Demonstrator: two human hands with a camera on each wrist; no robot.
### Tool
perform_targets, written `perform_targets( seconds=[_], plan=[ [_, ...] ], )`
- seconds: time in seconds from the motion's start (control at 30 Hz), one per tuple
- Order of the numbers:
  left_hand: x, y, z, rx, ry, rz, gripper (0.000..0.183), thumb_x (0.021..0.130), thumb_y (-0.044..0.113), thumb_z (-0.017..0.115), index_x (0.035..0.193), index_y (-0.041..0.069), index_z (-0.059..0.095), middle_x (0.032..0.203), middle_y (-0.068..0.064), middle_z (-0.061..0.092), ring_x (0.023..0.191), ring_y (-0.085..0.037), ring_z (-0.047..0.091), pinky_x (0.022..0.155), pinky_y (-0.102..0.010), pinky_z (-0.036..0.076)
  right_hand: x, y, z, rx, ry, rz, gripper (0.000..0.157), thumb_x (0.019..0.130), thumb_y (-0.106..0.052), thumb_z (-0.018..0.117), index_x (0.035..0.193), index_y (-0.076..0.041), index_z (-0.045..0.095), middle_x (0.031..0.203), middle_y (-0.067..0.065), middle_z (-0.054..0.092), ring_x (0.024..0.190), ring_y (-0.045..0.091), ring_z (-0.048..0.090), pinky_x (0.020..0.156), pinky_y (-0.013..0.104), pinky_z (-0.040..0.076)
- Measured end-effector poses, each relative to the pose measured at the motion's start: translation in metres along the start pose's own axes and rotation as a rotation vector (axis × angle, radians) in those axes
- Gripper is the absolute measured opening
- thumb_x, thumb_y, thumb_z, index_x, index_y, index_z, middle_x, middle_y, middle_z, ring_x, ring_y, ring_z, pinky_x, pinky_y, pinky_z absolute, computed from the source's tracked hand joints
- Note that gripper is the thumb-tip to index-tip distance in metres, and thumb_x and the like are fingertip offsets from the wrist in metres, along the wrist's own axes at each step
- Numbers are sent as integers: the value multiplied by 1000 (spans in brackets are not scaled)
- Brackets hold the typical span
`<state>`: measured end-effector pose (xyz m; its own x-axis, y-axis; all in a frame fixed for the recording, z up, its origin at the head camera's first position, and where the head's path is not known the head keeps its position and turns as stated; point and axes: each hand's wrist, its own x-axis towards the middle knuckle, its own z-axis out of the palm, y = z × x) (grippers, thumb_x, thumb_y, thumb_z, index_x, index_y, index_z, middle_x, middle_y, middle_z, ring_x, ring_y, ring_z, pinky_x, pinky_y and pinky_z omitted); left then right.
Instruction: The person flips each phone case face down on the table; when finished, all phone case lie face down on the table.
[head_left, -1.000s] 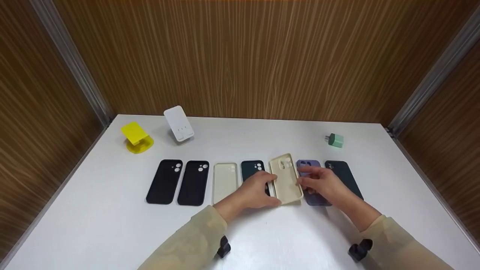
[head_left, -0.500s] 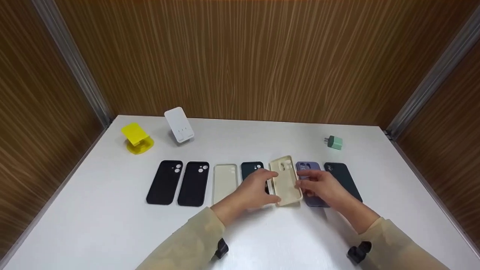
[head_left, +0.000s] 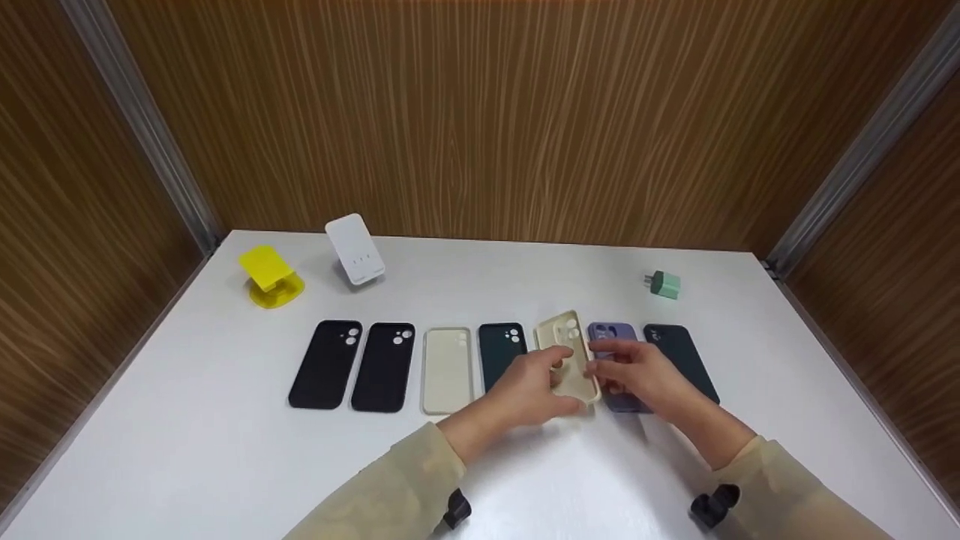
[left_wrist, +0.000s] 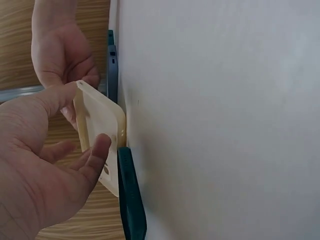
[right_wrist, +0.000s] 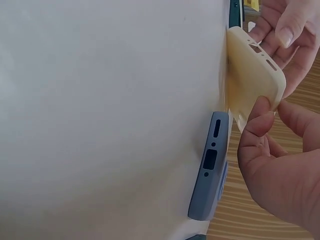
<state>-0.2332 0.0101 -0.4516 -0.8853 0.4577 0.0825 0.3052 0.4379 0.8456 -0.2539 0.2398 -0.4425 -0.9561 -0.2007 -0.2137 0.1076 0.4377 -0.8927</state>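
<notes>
A cream phone case (head_left: pixel 576 376) is tilted up off the white table, its hollow inside facing up. My right hand (head_left: pixel 641 375) pinches its right edge between thumb and fingers, above a purple phone case (head_left: pixel 630 403). My left hand (head_left: pixel 529 391) reaches over the cream case from the left, fingers spread loosely across its inside. In the left wrist view the left thumb is by a corner of the cream case (left_wrist: pixel 102 112); whether it touches cannot be told. A dark green phone case (head_left: pixel 501 352) lies flat beside the left hand, partly covered by it.
Left in the row lie an off-white case (head_left: pixel 448 371) and two black cases (head_left: pixel 383 367); a dark case (head_left: pixel 686 360) ends it at right. Behind stand a yellow phone stand (head_left: pixel 270 274), a white stand-like object (head_left: pixel 355 249) and a green charger plug (head_left: pixel 664 284).
My left hand has left the cream case's left edge and moved right over its inside. The right hand keeps its pinch. The view has shifted slightly.
</notes>
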Motion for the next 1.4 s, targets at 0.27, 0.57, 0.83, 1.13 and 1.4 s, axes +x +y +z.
perform_targets(
  seconds=[0.27, 0.57, 0.83, 1.13, 1.4],
  plan=[
    [1, 1, 6, -85, 32, -34, 78, 86, 16, 87, 154, 5, 50, 138, -17, 66, 120, -27, 69, 98, -34, 56, -3, -3, -1, 58, -32, -30, 50, 104, -19, 69, 148, 2, 57, 121, 13, 71, 101, 23, 66, 89, 30, 58],
    [-1, 4, 9, -179, 69, -97, 82, 86, 18, 90, 156, 8, 48, 133, -12, 68, 118, -23, 68, 97, -36, 57, -5, -4, -1, 121, -102, -68, 51, 106, -18, 68, 150, 4, 53, 130, 19, 68, 103, 24, 67, 93, 34, 59],
    [-6, 11, 9, -274, 74, -122, 79, 87, 20, 90, 155, 11, 50, 129, -6, 69, 122, -26, 66, 97, -38, 57, -4, -5, 1, 139, -159, -79, 52, 109, -17, 62, 153, 5, 48, 122, 17, 70, 104, 27, 69, 92, 33, 60],
    [-8, 13, 10, -404, 90, -148, 73, 88, 7, 86, 152, 5, 51, 124, -7, 69, 115, -21, 69, 93, -34, 59, -1, -4, 5, 148, -185, -74, 50, 110, -17, 59, 152, 6, 48, 119, 15, 71, 103, 27, 70, 91, 34, 60],
    [-11, 11, 10, -529, 87, -133, 72, 91, -1, 80, 155, 1, 47, 133, -17, 68, 118, -24, 69, 94, -34, 59, 2, -4, 6, 143, -203, -83, 50, 109, -17, 60, 152, 6, 49, 118, 15, 74, 102, 26, 72, 90, 35, 61]
  ],
)
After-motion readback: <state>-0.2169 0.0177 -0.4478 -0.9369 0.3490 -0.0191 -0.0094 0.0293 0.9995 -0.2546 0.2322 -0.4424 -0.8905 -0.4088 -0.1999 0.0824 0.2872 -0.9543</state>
